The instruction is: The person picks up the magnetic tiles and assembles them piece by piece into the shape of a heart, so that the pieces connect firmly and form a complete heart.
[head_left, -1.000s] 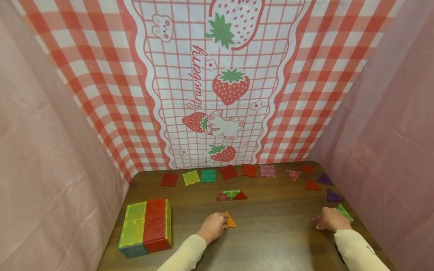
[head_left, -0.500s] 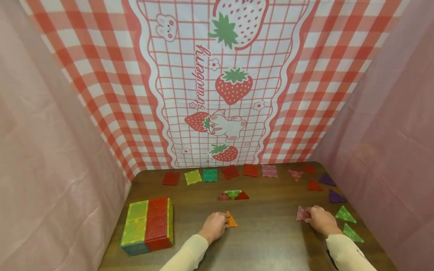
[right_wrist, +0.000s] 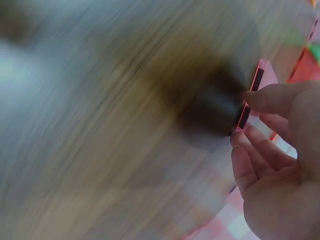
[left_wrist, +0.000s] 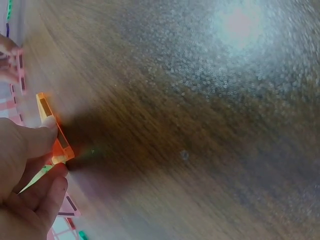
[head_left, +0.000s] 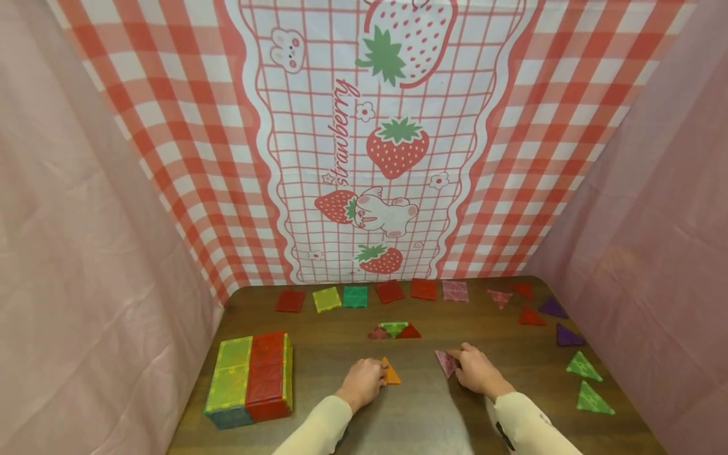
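Head view bright, sharp; right wrist motion-blurred; glare on left wrist tabletop (left_wrist: pixel 240 25).

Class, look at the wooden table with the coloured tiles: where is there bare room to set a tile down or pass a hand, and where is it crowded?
Bare wood lies between the block of stacked tiles and the left hand, and between the right hand and the green triangles. Crowded: the row of squares along the back, and the red and purple triangles at the far right corner.
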